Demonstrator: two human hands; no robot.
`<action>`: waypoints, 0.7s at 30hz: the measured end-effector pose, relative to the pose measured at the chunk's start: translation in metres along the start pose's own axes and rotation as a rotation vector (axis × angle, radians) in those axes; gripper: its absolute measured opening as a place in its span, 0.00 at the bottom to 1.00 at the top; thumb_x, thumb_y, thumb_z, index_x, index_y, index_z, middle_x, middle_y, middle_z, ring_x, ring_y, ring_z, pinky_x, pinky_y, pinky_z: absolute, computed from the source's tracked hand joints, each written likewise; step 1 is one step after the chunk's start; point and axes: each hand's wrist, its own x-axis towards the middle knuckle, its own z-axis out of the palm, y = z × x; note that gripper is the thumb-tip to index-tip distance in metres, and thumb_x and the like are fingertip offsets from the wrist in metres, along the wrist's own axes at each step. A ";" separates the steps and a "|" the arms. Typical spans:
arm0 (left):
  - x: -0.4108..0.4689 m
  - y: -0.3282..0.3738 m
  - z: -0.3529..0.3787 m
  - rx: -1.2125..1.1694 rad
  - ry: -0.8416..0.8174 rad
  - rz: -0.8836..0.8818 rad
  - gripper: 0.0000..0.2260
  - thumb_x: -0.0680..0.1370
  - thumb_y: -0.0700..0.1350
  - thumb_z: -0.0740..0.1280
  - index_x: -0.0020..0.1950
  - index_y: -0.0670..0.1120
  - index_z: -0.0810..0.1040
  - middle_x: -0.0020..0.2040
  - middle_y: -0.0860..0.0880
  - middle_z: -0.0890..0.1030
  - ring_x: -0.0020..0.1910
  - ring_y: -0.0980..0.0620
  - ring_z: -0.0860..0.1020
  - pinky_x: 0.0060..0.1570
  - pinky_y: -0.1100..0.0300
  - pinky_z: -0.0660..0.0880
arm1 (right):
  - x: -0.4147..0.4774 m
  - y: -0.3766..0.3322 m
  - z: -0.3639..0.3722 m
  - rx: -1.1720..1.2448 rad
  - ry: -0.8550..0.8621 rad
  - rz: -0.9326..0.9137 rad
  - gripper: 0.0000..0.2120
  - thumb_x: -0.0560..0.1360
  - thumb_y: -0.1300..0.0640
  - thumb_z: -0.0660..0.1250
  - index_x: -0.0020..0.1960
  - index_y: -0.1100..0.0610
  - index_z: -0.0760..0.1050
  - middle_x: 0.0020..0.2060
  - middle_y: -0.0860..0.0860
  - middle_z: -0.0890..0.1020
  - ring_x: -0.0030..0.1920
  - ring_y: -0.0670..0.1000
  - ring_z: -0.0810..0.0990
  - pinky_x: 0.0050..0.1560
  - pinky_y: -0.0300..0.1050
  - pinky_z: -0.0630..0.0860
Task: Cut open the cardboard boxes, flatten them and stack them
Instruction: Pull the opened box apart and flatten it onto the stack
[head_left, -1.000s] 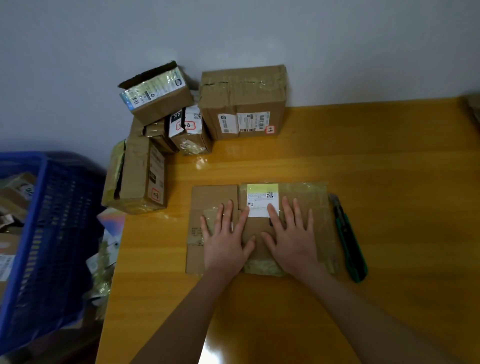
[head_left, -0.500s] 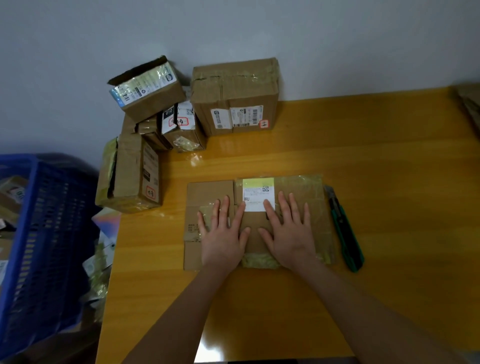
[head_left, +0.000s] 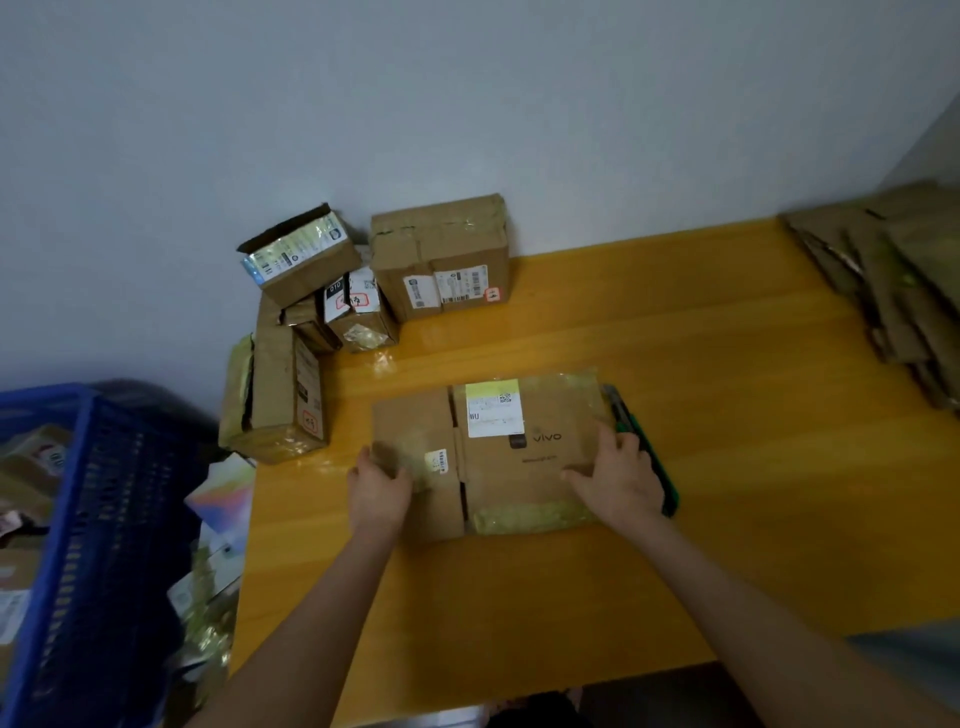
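Note:
A flattened cardboard box (head_left: 511, 465) with a white and yellow label and "vivo" print lies flat on the yellow table (head_left: 701, 467). My left hand (head_left: 378, 493) grips its left edge, fingers curled around the flap. My right hand (head_left: 621, 478) grips its right edge. A green utility knife (head_left: 644, 447) lies on the table just right of the box, partly behind my right hand. Several unopened boxes (head_left: 441, 254) sit at the table's back left against the wall. A stack of flattened cardboard (head_left: 893, 280) lies at the far right.
A blue plastic crate (head_left: 88, 545) with packages stands left of the table. Loose packaging scraps (head_left: 218, 525) lie between the crate and the table. A tall taped box (head_left: 280, 400) stands at the table's left edge. A grey wall rises behind.
Both hands have moved from pressing flat on top of the box out to its left and right edges. The head camera has tilted, showing the flattened stack on the right.

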 end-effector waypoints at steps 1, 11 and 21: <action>0.001 0.001 0.000 -0.042 -0.005 -0.021 0.31 0.79 0.46 0.65 0.78 0.43 0.55 0.73 0.39 0.65 0.66 0.36 0.71 0.61 0.45 0.72 | 0.001 -0.003 0.002 0.008 -0.009 0.017 0.42 0.72 0.35 0.65 0.76 0.52 0.51 0.71 0.58 0.61 0.67 0.60 0.65 0.58 0.52 0.73; 0.003 -0.001 -0.023 -0.301 0.074 -0.123 0.18 0.79 0.42 0.66 0.69 0.41 0.73 0.63 0.41 0.78 0.59 0.39 0.76 0.55 0.50 0.74 | 0.011 -0.015 0.008 0.057 0.014 0.197 0.59 0.58 0.31 0.75 0.76 0.55 0.50 0.68 0.61 0.66 0.66 0.61 0.66 0.63 0.54 0.67; -0.019 0.067 -0.039 -0.217 0.109 0.126 0.21 0.81 0.41 0.63 0.74 0.43 0.68 0.66 0.43 0.76 0.59 0.41 0.76 0.53 0.51 0.75 | -0.013 0.008 -0.065 0.520 0.178 0.186 0.46 0.65 0.46 0.78 0.73 0.59 0.59 0.67 0.58 0.67 0.63 0.60 0.72 0.60 0.55 0.74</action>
